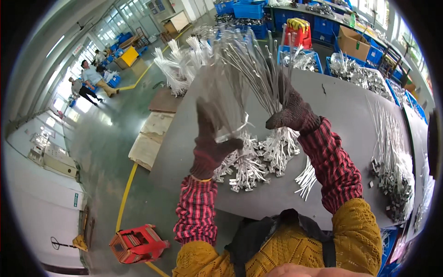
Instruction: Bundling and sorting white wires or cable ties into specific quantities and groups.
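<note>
— Grey metal ties, is that what the two hands have up in the air?

— Yes. The left hand (pixel 210 150), in a dark knit glove, is closed around a bundle of thin metal cable ties (pixel 221 99) near its lower end, and the strips fan upward, blurred. The right hand (pixel 291 113), gloved the same, grips a second bundle of ties (pixel 256 60) at its base.

— Where are they relative to the counter?

— Both bundles are raised above the dark grey counter (pixel 341 106), clear of it. Just below the hands, more tied bunches (pixel 258 159) lie on the counter, their buckle ends clustered together.

— Anything else nearby?

— A loose heap of ties (pixel 392 157) lies along the right side, blue crates (pixel 300 57) stand past the far edge, and a red stool (pixel 137 243) stands on the floor at the left.
</note>
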`<action>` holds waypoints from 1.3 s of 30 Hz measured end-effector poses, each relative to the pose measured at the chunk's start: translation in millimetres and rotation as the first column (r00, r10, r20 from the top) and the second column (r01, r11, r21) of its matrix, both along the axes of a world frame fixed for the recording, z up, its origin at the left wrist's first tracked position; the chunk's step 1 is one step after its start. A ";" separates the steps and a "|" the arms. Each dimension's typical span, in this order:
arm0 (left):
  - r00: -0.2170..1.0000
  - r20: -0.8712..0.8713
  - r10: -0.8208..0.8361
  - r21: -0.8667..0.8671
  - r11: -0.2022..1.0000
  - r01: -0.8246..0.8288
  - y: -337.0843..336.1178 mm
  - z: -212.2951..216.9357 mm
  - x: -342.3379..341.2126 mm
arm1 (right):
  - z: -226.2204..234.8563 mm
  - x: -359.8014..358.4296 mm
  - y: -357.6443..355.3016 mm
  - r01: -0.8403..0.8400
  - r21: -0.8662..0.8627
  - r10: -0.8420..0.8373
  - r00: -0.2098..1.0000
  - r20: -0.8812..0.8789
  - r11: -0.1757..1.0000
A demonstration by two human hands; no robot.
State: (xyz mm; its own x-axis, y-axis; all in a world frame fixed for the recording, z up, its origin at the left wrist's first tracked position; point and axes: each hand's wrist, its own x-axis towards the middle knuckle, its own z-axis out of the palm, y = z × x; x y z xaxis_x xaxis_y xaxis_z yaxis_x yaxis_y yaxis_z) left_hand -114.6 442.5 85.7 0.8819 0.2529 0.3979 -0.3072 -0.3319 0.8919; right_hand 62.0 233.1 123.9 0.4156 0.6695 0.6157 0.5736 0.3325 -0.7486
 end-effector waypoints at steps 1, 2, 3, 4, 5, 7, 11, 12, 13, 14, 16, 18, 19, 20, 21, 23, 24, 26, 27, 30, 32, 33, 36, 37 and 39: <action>0.998 0.051 -0.029 -0.070 0.997 0.032 -0.6 -5.9 8.4 | 7.2 2.3 6.8 0.048 -0.053 -0.041 0.991 0.125 0.997; 0.998 0.025 -0.055 -0.115 0.992 0.058 7.8 -8.1 18.1 | 12.2 3.0 19.5 -0.020 -0.058 0.022 0.999 0.038 0.998; 0.997 0.017 -0.073 -0.128 0.989 0.075 15.4 -9.9 27.6 | 17.1 2.4 35.4 -0.065 -0.041 0.066 0.998 0.010 0.997; 0.996 -0.076 -0.037 0.002 0.999 0.037 24.1 -12.6 36.1 | 20.0 0.7 55.9 -0.092 -0.036 0.092 0.996 -0.003 0.995; 0.989 -0.147 0.014 0.164 0.986 0.011 27.1 -14.5 43.8 | 23.7 -1.7 76.8 -0.128 0.015 0.129 0.986 -0.109 0.992; 0.981 0.175 -0.079 0.190 0.981 0.045 39.1 -17.1 68.8 | 24.8 -6.8 128.6 -0.045 -0.009 0.041 0.962 -0.268 0.999; 0.983 0.175 0.057 -0.245 0.970 -0.012 71.8 -15.5 98.5 | 40.6 -6.4 218.0 0.143 -0.070 -0.159 0.904 -0.397 0.987; 0.979 0.183 0.087 -0.252 0.967 -0.039 76.5 -12.1 100.9 | 46.9 -11.2 225.3 0.180 -0.018 -0.173 0.903 -0.395 0.983; 0.969 0.233 0.084 -0.243 0.970 -0.025 96.2 -7.9 109.5 | 56.7 -4.9 243.1 0.197 -0.057 -0.205 0.922 -0.330 0.979; 0.958 0.281 0.064 -0.227 0.974 0.002 113.7 -0.6 121.7 | 70.8 5.4 254.6 0.218 -0.098 -0.237 0.930 -0.281 0.971; 0.879 0.476 0.040 -0.059 0.998 -0.013 155.2 13.3 147.6 | 89.1 23.6 289.6 0.262 -0.086 -0.273 0.949 -0.158 0.961; 0.902 0.430 0.027 -0.098 0.995 0.017 193.0 20.0 171.5 | 99.1 46.1 322.5 0.297 0.033 -0.297 0.955 -0.006 0.954; 0.878 0.478 0.001 -0.001 1.000 0.000 213.3 21.6 181.7 | 97.6 52.7 333.0 0.204 0.117 -0.199 0.979 -0.054 0.972; 0.861 0.507 -0.048 0.029 0.999 0.039 233.6 19.5 193.9 | 96.2 67.0 352.2 0.277 0.069 -0.272 0.960 -0.072 0.958; 0.872 0.481 -0.093 0.000 0.994 0.107 253.7 16.3 205.5 | 91.4 80.2 368.3 0.297 0.070 -0.294 0.955 -0.045 0.952; 0.908 0.410 -0.087 0.043 0.996 0.076 288.2 0.9 222.2 | 70.1 100.3 389.9 0.200 0.047 -0.195 0.976 -0.098 0.979; 0.991 0.092 -0.094 -0.012 0.995 0.096 306.6 -6.1 230.1 | 54.8 106.1 404.7 0.286 -0.053 -0.291 0.946 -0.142 0.957; 0.999 0.012 -0.039 0.264 0.964 0.034 332.5 -25.7 234.1 | 37.0 119.1 424.6 0.345 -0.100 -0.357 0.922 -0.148 0.933; 1.000 0.025 -0.019 0.337 0.942 0.010 342.2 -29.7 240.8 | 34.1 127.5 428.6 0.381 -0.100 -0.392 0.911 -0.130 0.919; 0.984 -0.172 -0.040 0.275 0.957 0.087 366.2 -32.7 245.9 | 32.7 142.3 427.6 0.401 -0.271 -0.430 0.901 -0.056 0.875; 0.985 -0.128 0.117 0.447 0.893 -0.048 378.1 -31.3 238.5 | 33.3 145.3 407.4 0.338 -0.186 -0.340 0.940 0.022 0.923; 0.999 0.006 -0.046 0.226 0.973 0.043 382.2 -34.0 229.2 | 30.7 143.0 391.1 0.381 -0.099 -0.382 0.924 0.002 0.919; 0.987 0.085 0.138 -0.380 0.920 -0.096 390.8 -52.6 188.5 | 11.6 129.8 316.2 0.431 0.103 -0.414 0.897 -0.153 0.896; 0.958 0.065 0.279 -0.309 0.919 -0.246 390.8 -63.5 169.7 | -3.4 117.5 277.4 0.411 0.154 -0.367 0.896 -0.250 0.898; 0.895 0.088 0.438 -0.390 0.842 -0.373 376.1 -92.0 130.4 | -34.6 84.8 187.2 0.249 0.044 -0.195 0.844 -0.499 0.967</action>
State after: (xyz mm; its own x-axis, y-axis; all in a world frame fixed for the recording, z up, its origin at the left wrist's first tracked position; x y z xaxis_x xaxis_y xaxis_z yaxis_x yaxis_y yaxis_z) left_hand 15.8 818.6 -6.3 0.5973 0.7246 0.3438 -0.3694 -0.1319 0.9198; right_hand 146.9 420.3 89.3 0.8097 0.4673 0.3549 0.2122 0.3306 -0.9196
